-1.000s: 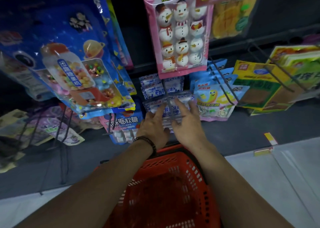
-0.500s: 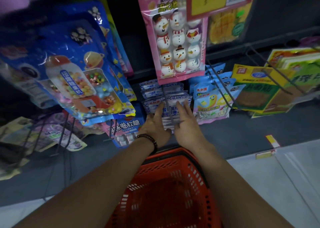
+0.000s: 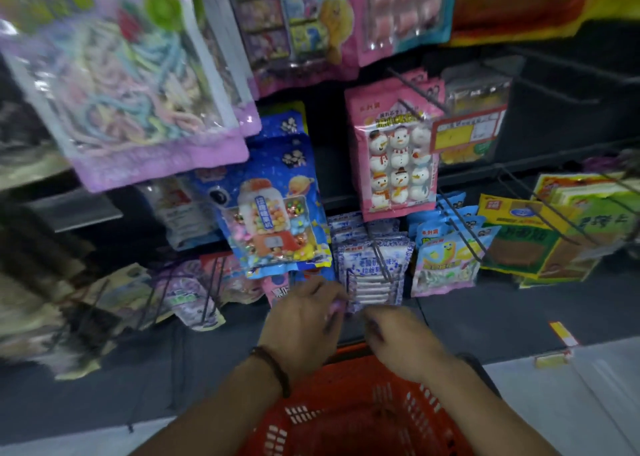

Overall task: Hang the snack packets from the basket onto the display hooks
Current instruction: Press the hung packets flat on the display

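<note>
Packets (image 3: 375,272) in white and blue hang in a thick stack on a low hook (image 3: 380,260), under the snowman pack (image 3: 394,154) and beside the blue candy pack (image 3: 273,209). They sit square on the wire, front one flat, none hanging half off.

Both hands are just below that stack and above the basket (image 3: 349,360). The left hand (image 3: 304,320) has its fingers curled at the stack's lower left corner. Motion blur hides the tips, so I cannot tell whether they pinch a packet edge, hold something small and pinkish, or merely brush it. The right hand (image 3: 401,341) hangs a little lower with fingers loosely bent and nothing visible in it, near the bottom edge of the packets but apart from them.

Judging by this, the hanging on this hook looks done, or nearly so: the stack is threaded and neither hand carries a whole packet. What remains depends on the basket. The part of it that shows, red mesh wall and dim interior, has no packets in sight, but much of it lies under the arms and out of frame. If more packets are in there, reaching down for another would be the likely next step; if not, the task is close to finished.
</note>
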Motion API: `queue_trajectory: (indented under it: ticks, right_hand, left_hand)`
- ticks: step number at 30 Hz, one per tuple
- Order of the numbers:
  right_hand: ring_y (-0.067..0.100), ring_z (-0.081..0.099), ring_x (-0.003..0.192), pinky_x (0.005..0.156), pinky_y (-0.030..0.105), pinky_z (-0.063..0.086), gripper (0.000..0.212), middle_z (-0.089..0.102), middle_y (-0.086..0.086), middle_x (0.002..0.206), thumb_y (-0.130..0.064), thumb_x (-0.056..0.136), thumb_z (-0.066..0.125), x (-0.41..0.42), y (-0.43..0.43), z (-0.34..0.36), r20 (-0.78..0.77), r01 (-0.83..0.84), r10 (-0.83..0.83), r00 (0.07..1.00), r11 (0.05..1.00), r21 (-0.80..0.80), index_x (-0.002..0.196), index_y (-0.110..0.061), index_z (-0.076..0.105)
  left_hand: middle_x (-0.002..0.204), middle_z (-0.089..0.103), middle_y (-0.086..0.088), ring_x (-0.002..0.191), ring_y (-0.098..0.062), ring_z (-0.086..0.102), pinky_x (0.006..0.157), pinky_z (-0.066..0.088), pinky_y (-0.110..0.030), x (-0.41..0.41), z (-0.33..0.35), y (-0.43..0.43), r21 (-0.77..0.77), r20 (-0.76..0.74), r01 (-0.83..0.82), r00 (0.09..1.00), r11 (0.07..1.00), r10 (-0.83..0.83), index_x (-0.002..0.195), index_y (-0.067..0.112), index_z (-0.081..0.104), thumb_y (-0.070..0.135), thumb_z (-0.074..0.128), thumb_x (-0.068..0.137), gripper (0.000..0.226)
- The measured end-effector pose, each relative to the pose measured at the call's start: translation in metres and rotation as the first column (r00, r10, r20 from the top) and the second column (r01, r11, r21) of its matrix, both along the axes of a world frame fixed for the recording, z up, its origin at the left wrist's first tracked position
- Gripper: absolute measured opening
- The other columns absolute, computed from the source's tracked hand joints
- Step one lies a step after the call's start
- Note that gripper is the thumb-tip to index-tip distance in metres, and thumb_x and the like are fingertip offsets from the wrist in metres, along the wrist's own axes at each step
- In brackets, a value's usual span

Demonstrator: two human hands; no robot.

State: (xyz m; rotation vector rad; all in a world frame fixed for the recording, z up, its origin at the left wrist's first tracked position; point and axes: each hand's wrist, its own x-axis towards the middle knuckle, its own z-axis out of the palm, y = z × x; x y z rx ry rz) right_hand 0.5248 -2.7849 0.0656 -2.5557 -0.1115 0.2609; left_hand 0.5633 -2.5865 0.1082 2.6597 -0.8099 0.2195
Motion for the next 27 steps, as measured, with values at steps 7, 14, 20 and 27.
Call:
queue_trajectory:
  ticks: [7,14,20,27]
  right_hand:
    - [0.027,0.027,0.157,0.122,0.043,0.038,0.076,0.013,0.003,0.172,-0.04,0.102,0.061,0.008,0.058,0.098,0.504,-0.008,0.079,0.86,0.99,-0.142,0.166,-0.029,0.02]
    - [0.047,-0.023,0.159,0.129,0.066,0.008,0.115,-0.033,0.027,0.168,-0.032,0.088,0.072,0.058,0.088,0.128,0.488,0.029,0.281,0.826,0.844,-0.535,0.169,-0.019,-0.008]
    - [0.047,-0.027,0.158,0.129,0.066,0.001,0.117,-0.037,0.026,0.167,-0.034,0.09,0.072,0.082,0.085,0.126,0.471,0.041,0.281,0.836,0.825,-0.564,0.168,-0.019,-0.014]
    - [0.046,-0.028,0.158,0.13,0.064,0.003,0.11,-0.036,0.027,0.167,-0.031,0.091,0.069,0.117,0.081,0.14,0.469,0.049,0.254,0.846,0.839,-0.542,0.169,-0.019,-0.009]
  left_hand:
    - [0.157,0.042,-0.021,0.144,-0.044,0.037,0.12,0.039,-0.06,0.01,0.075,0.052,0.064,0.345,-0.244,0.915,0.968,0.208,0.143,0.019,0.057,0.026,0.081,0.071,0.076]
    - [0.176,0.001,-0.024,0.16,-0.054,0.009,0.126,0.024,-0.069,0.045,0.078,0.08,0.315,0.324,-0.353,0.913,0.881,0.249,0.169,0.037,0.009,0.031,0.076,0.077,0.113]
    - [0.175,-0.026,-0.018,0.162,-0.051,-0.011,0.129,0.013,-0.068,0.065,0.07,0.086,0.345,0.372,-0.339,0.906,0.876,0.204,0.168,0.042,-0.012,0.035,0.066,0.081,0.118]
    - [0.177,-0.014,-0.018,0.161,-0.051,-0.014,0.128,0.012,-0.069,0.098,0.074,0.079,0.352,0.346,-0.327,0.916,0.877,0.203,0.165,0.047,-0.016,0.039,0.065,0.087,0.113]
